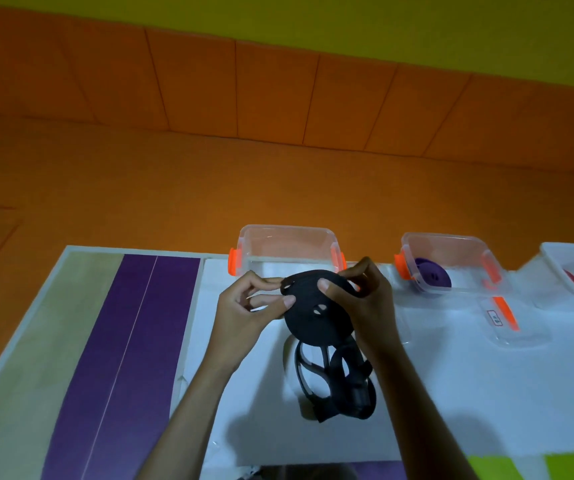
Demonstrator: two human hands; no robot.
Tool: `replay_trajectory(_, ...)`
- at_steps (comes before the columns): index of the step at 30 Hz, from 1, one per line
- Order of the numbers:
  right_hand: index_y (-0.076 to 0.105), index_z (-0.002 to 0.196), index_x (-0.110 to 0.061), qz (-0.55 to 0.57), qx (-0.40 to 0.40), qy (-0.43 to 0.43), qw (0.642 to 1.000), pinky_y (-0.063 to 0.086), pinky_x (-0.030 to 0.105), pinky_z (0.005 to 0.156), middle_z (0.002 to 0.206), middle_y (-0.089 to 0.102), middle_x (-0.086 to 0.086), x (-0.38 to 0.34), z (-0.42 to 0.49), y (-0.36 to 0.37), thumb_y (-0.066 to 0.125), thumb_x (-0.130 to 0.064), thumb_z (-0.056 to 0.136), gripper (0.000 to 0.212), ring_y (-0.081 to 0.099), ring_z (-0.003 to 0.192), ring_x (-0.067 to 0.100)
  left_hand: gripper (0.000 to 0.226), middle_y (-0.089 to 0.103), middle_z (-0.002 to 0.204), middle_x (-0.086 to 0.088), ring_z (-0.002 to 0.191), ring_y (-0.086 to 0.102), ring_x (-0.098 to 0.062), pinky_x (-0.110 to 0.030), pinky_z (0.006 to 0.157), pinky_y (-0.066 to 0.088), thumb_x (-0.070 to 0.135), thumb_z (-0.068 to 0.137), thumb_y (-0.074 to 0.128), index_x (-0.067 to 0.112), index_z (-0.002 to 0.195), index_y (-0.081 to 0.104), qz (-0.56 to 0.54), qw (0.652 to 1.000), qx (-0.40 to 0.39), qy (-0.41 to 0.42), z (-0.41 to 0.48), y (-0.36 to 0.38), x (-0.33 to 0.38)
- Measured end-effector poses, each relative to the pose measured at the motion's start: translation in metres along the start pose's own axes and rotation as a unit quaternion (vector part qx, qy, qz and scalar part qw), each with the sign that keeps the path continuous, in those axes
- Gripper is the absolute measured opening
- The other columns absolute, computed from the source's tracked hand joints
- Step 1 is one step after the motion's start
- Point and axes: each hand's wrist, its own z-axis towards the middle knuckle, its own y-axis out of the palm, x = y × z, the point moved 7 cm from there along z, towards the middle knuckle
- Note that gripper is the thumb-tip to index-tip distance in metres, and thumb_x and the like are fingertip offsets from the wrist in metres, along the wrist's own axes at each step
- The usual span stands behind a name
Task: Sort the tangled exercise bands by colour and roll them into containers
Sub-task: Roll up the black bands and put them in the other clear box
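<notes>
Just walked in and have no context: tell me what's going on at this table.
A person is rolling a black band into a flat coil, pinching it with the left hand and the right hand above a white sheet. Its loose end lies tangled on the sheet. The clear box behind the hands looks empty; the second box, to its right, holds a purple roll.

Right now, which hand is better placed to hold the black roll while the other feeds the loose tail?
Probably the right hand: its thumb and fingers span the black roll. The left hand only pinches the edge, free to fetch the loose tail.
</notes>
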Motion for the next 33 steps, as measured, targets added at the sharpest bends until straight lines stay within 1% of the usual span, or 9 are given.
replay_trajectory(5,0.058,0.087,-0.007,0.029,-0.008,0.044,0.999,0.061,0.043,0.065,0.093,0.073,0.016,0.024,0.031,-0.002,0.086,-0.004,0.082,0.029,0.074,0.088,0.032,0.039,0.078,0.107,0.000,0.089,0.078,-0.026,-0.038,0.075,0.065,0.003,0.084,0.084,0.017,0.119,0.071,0.027,0.999,-0.012,-0.023,0.029,0.009,-0.005)
replay_trajectory(8,0.060,0.085,-0.010,0.003,-0.001,0.063,0.998,0.058,0.039,0.062,0.090,0.074,0.010,0.037,0.055,-0.001,0.089,-0.017,0.076,0.031,0.074,0.087,0.026,0.029,0.079,0.108,0.005,0.087,0.078,-0.021,-0.036,0.079,0.064,0.007,0.090,0.079,0.021,0.115,0.077,0.070,0.997,-0.025,-0.025,0.052,0.014,-0.011)
replay_trajectory(13,0.063,0.084,-0.022,0.026,-0.014,0.129,0.991,0.058,0.047,0.080,0.103,0.076,0.005,0.074,0.104,0.012,0.091,-0.027,0.071,0.030,0.073,0.101,0.026,0.033,0.079,0.100,-0.010,0.095,0.077,-0.025,-0.036,0.078,0.065,0.010,0.090,0.079,0.015,0.122,0.074,0.041,0.994,-0.001,-0.097,0.092,0.013,-0.030)
replay_trajectory(17,0.068,0.087,-0.032,0.045,0.001,0.147,0.988,0.058,0.034,0.085,0.115,0.073,0.002,0.114,0.142,0.026,0.087,-0.022,0.084,0.022,0.071,0.107,0.014,0.031,0.078,0.091,-0.016,0.091,0.076,-0.033,-0.044,0.079,0.065,0.009,0.088,0.081,0.012,0.118,0.075,0.058,0.989,0.054,-0.124,0.139,0.005,-0.062)
replay_trajectory(21,0.074,0.098,-0.024,-0.008,0.014,0.182,0.983,0.050,0.015,0.083,0.091,0.072,-0.022,0.162,0.166,0.026,0.074,-0.012,0.096,0.012,0.065,0.091,-0.012,0.029,0.073,0.092,-0.026,0.090,0.074,-0.033,-0.043,0.074,0.066,0.001,0.086,0.081,0.003,0.115,0.076,0.066,0.979,0.102,-0.163,0.178,0.002,-0.112)
replay_trajectory(25,0.073,0.126,-0.017,-0.107,-0.048,0.242,0.963,0.046,0.011,0.071,0.108,0.071,-0.008,0.212,0.180,0.028,0.062,-0.006,0.100,0.030,0.066,0.102,0.014,0.027,0.076,0.100,-0.025,0.088,0.076,-0.034,-0.036,0.065,0.065,-0.007,0.083,0.081,-0.004,0.109,0.077,0.084,0.963,0.144,-0.211,0.198,0.001,-0.158)
replay_trajectory(28,0.073,0.120,-0.011,-0.203,-0.118,0.277,0.932,0.043,0.021,0.062,0.103,0.072,0.004,0.239,0.192,0.035,0.056,-0.007,0.099,0.027,0.064,0.093,0.021,0.023,0.076,0.096,-0.018,0.078,0.077,-0.023,-0.035,0.061,0.065,-0.013,0.081,0.080,-0.006,0.103,0.077,0.099,0.951,0.173,-0.237,0.209,-0.004,-0.181)
replay_trajectory(30,0.072,0.108,-0.009,-0.247,-0.153,0.295,0.910,0.050,0.031,0.061,0.090,0.070,0.006,0.253,0.196,0.041,0.054,-0.009,0.097,0.021,0.065,0.084,0.025,0.021,0.079,0.093,-0.012,0.086,0.077,-0.029,-0.046,0.074,0.066,-0.005,0.077,0.087,0.010,0.090,0.082,0.144,0.938,0.188,-0.253,0.218,-0.011,-0.197)
replay_trajectory(33,0.066,0.112,-0.008,-0.239,-0.153,0.339,0.897,0.062,0.045,0.080,0.100,0.071,0.010,0.276,0.197,0.048,0.057,-0.012,0.094,0.020,0.068,0.092,0.028,0.022,0.080,0.097,-0.009,0.092,0.077,-0.032,-0.053,0.087,0.063,0.008,0.071,0.092,0.019,0.089,0.084,0.211,0.918,0.198,-0.271,0.234,-0.027,-0.243)
